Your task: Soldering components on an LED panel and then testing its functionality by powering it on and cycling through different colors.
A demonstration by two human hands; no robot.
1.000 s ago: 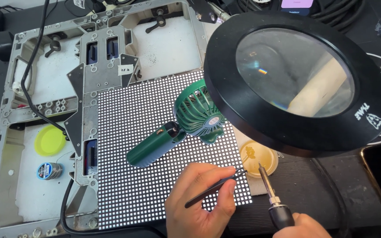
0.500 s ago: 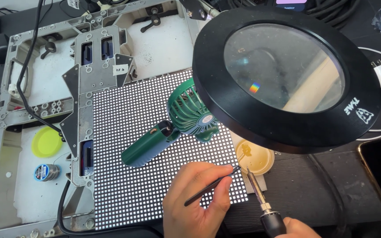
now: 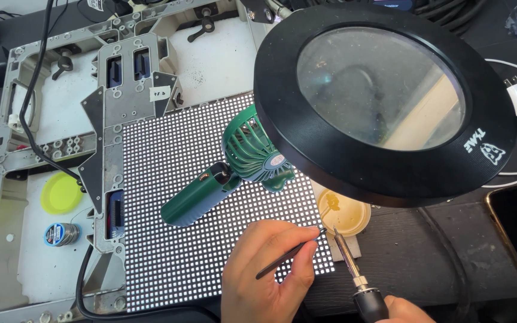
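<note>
The left hand (image 3: 270, 272) pinches tweezers (image 3: 288, 256) whose tips meet the iron (image 3: 347, 258) tip at the panel's (image 3: 181, 197) right edge; the right hand (image 3: 405, 310) grips the iron's handle (mostly out of frame). A slip could drag the hot tip across the panel's dots or the fingers beside it. The fan (image 3: 234, 170) lies on the panel close by, the magnifier (image 3: 384, 101) hangs overhead and crowds the view, and the flux tin (image 3: 345, 212) sits just beside the tips.
</note>
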